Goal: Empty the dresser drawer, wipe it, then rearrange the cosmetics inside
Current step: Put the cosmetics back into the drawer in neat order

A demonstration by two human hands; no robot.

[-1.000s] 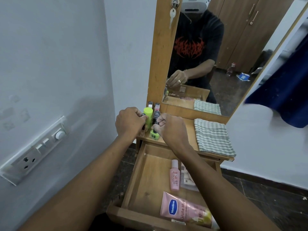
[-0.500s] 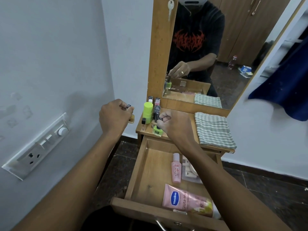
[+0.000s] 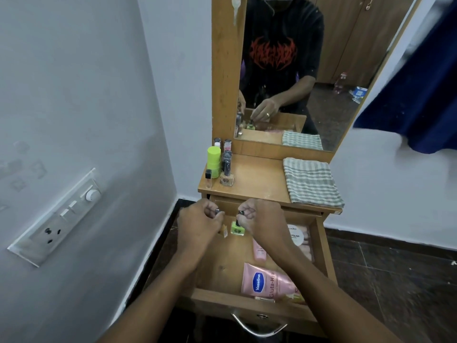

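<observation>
The wooden dresser drawer (image 3: 247, 302) stands pulled open below me. My left hand (image 3: 199, 225) is closed on a small beige nail polish bottle (image 3: 224, 232) over the drawer's back left corner. My right hand (image 3: 262, 222) grips a green nail polish bottle (image 3: 238, 228) by its black cap, right beside it. Inside the drawer lie a pink Vaseline tube (image 3: 268, 283), a small pink bottle (image 3: 259, 251) and a round-labelled polish remover pack (image 3: 298, 237). On the dresser top (image 3: 257, 179) stand a lime green container (image 3: 214, 161) and a few small bottles (image 3: 226, 169).
A folded striped cloth (image 3: 310, 183) lies on the right of the dresser top. The mirror (image 3: 296, 70) rises behind it. A switch panel (image 3: 61, 216) is on the left wall. Dark blue fabric (image 3: 420, 95) hangs at the right. The drawer handle (image 3: 258, 326) is near me.
Both hands have come down from the dresser top to the back of the open drawer, each carrying a small nail polish bottle.
</observation>
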